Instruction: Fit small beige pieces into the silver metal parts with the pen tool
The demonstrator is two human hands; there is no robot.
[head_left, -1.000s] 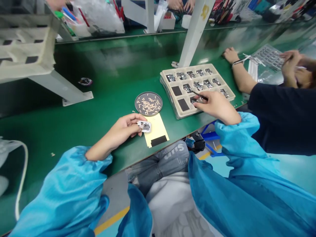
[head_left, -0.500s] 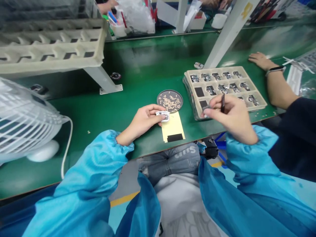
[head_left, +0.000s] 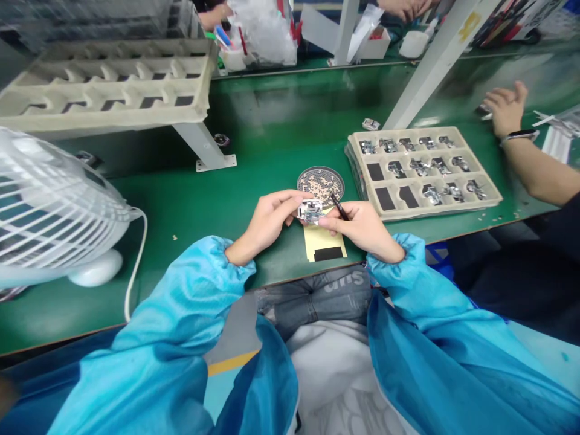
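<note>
My left hand (head_left: 272, 220) pinches a small white casing (head_left: 310, 210) with metallic parts showing on it, above the near rim of a round dark dish (head_left: 321, 182) of tiny pale and dark pieces. My right hand (head_left: 362, 226) is closed around a slim black pen-like tool (head_left: 339, 207), its upper end slanting up and left. The right thumb and fingertips touch the casing's right edge. Exactly what they press there is too small to make out. Below both hands lies a yellow paper (head_left: 312, 244) with a black strip (head_left: 328, 253) on it.
Right of the hands, a compartment tray (head_left: 399, 214) holds several metallic assemblies. A co-worker's hand (head_left: 505, 109) is beyond it, by a small dark object. At left stand a white fan (head_left: 58, 217) and a raised moulded tray (head_left: 104, 118). A white post (head_left: 435, 66) slants down behind the tray.
My right hand has moved left from over the compartment tray to the casing, keeping the black tool. More metallic parts show at the casing now. The co-worker's hand has lifted and turned.
</note>
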